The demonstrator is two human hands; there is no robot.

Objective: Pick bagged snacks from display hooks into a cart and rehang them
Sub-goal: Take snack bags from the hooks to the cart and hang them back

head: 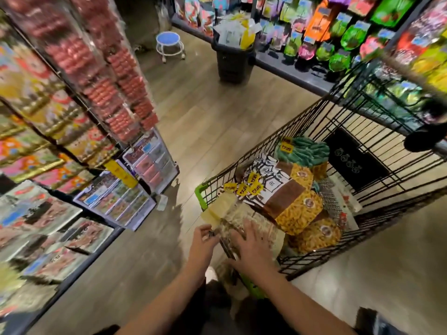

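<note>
A black wire cart [377, 170] with green corners stands in front of me. Inside lie several bagged snacks: yellow and brown bags [300, 209] and a green bag [304, 151], with yellow tags. A pale clear bag with a cream header [225, 209] lies over the cart's near corner. My left hand [203, 234] pinches this bag's left edge by the cart rim. Resting flat on top of the same bag is my right hand [251, 240], fingers spread.
Hook displays of bagged snacks [79, 146] fill the left side, and another hook wall [338, 32] runs along the far right. A black bin full of paper [233, 54] and a small blue stool [169, 43] stand on the wooden floor ahead.
</note>
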